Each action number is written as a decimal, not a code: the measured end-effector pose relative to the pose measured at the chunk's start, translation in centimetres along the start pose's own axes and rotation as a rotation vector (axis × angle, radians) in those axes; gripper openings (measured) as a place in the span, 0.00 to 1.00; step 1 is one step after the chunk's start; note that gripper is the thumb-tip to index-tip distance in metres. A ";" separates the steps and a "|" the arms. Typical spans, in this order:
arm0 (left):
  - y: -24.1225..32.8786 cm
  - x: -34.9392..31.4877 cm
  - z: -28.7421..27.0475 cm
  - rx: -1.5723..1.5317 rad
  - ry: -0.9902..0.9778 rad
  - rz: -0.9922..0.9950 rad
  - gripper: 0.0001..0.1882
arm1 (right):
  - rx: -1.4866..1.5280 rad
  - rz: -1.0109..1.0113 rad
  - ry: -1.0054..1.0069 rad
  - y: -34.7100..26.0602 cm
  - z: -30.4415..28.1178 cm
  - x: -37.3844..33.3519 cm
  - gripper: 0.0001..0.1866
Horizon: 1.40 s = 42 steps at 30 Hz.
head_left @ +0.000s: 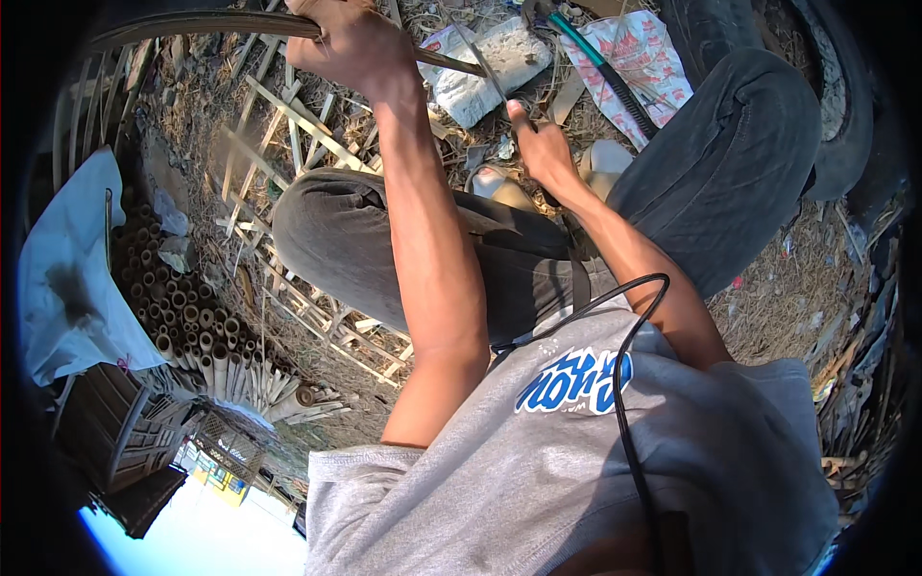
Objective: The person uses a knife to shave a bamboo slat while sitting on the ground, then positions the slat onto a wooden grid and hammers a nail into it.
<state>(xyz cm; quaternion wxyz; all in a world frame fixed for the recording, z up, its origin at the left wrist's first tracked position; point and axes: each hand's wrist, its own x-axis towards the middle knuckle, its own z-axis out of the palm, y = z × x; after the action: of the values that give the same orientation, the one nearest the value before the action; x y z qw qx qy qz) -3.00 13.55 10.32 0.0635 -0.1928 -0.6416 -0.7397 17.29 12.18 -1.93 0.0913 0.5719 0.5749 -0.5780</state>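
My left hand (pixel 355 48) is closed around a long split bamboo strip (pixel 192 26), which runs in from the far left. The strip's tip reaches a pale, rough block (pixel 499 69) on the ground. In my right hand (pixel 547 154) is a knife, its handle mostly hidden by the fingers. Its narrow blade (pixel 480 60) points away and to the left, crossing by the strip's tip above the block. I cannot tell whether blade and bamboo touch. Just right of the block lies a hammer (pixel 600 62) with a green and black handle.
A printed plastic sheet (pixel 639 58) lies under the hammer. Thin bamboo slats (pixel 307 125) are scattered on the ground at left. Farther left, bamboo tubes (pixel 182 307) are stacked beside a white sack (pixel 72 259). My bent knees (pixel 740 144) flank the work; a black cable (pixel 624 403) crosses my shirt.
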 end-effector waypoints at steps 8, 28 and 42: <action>-1.4 0.8 -3.2 0.292 -0.061 0.288 0.18 | 0.568 -0.562 -0.141 -6.8 -2.6 -3.7 0.40; -0.1 -0.7 -0.9 -0.072 0.003 -0.213 0.15 | 0.025 -0.104 0.068 0.8 -0.2 0.7 0.45; -1.0 0.1 -2.9 -0.055 0.058 -0.045 0.24 | 0.683 -0.405 -0.137 -4.3 -1.5 -2.3 0.39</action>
<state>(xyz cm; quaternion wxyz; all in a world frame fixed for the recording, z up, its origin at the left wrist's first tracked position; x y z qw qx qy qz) -4.03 10.91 9.10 0.0600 -0.1587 -0.6229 -0.7637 15.62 13.47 2.74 -0.1814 0.4047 0.4433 -0.7790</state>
